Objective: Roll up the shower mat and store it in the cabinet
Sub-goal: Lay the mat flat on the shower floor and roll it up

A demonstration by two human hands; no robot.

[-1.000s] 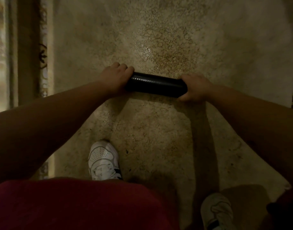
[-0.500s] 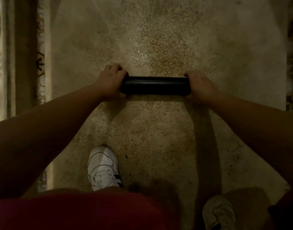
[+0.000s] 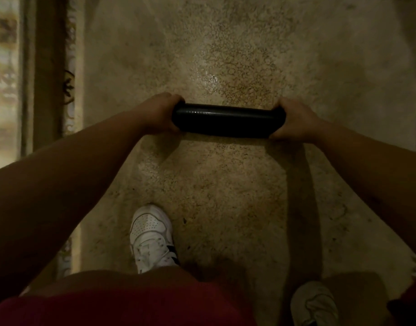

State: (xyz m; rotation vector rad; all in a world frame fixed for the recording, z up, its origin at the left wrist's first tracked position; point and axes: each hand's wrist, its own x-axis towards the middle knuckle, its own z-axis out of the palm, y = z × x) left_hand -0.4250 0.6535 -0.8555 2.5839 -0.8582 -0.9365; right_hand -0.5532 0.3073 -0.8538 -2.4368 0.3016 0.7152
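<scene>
The shower mat (image 3: 227, 120) is a tight black roll, lying level across the middle of the head view, held above a speckled beige floor. My left hand (image 3: 158, 114) grips its left end with the fingers wrapped over the top. At the other end, my right hand (image 3: 294, 120) is closed around the roll in the same way. No cabinet is in view.
The stone floor (image 3: 226, 196) stretches ahead. A dark vertical strip and patterned tiles (image 3: 44, 78) run along the left edge. My two white shoes stand below, the left one (image 3: 150, 238) forward, the right (image 3: 314, 302) near the bottom edge.
The roll has levelled out from a slight tilt. My hands and the view have shifted a little as I step forward; both hands keep their hold.
</scene>
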